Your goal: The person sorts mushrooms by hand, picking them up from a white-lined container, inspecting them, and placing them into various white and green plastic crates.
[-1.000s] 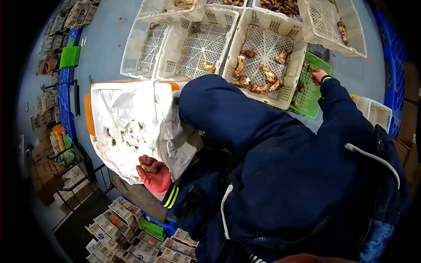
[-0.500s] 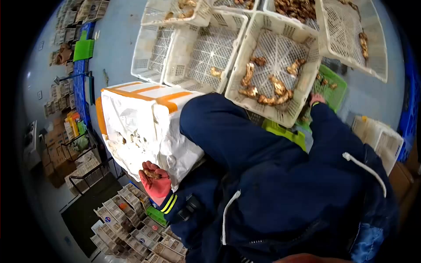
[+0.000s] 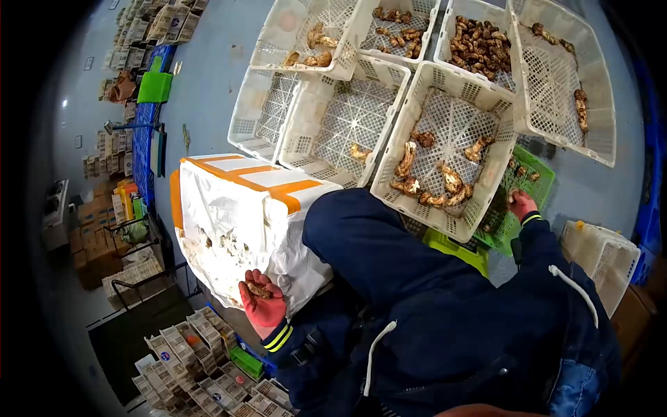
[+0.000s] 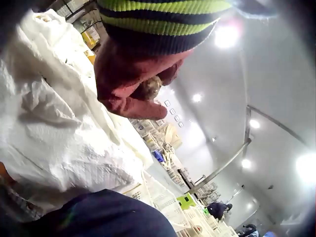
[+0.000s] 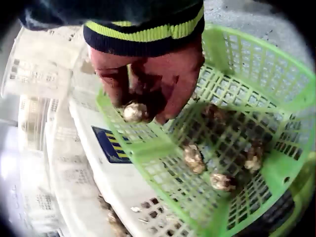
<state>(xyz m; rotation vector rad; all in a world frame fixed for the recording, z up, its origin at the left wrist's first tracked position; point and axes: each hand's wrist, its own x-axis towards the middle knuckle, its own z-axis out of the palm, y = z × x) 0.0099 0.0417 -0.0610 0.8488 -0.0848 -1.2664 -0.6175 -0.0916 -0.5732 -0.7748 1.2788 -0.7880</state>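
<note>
My left hand (image 3: 264,306), in a reddish glove, is palm up with curled fingers around a brown mushroom (image 3: 260,291) beside a white-lined foam box (image 3: 236,201). In the left wrist view one end of that mushroom (image 4: 152,86) shows between the gloved fingers. Over the green mesh basket (image 5: 153,149) my right hand (image 5: 153,79) pinches a mushroom (image 5: 134,112) whose pale end faces the camera. Below it, several small mushrooms (image 5: 194,159) lie apart on the basket's bottom. In the head view the right hand (image 3: 521,205) is at the basket's near part.
A white crate (image 3: 389,187) with several mushrooms overlaps the green basket's left side. Further crates stand behind, one holding a dense heap of mushrooms (image 3: 483,48). My bent knee (image 3: 347,215) sits between the foam box and the crates. A white crate (image 3: 601,260) stands at the right.
The head view has shifted, showing more of the back crates. My right hand has moved from the green basket's far part to its near part. The left hand keeps its mushroom by the foam box.
</note>
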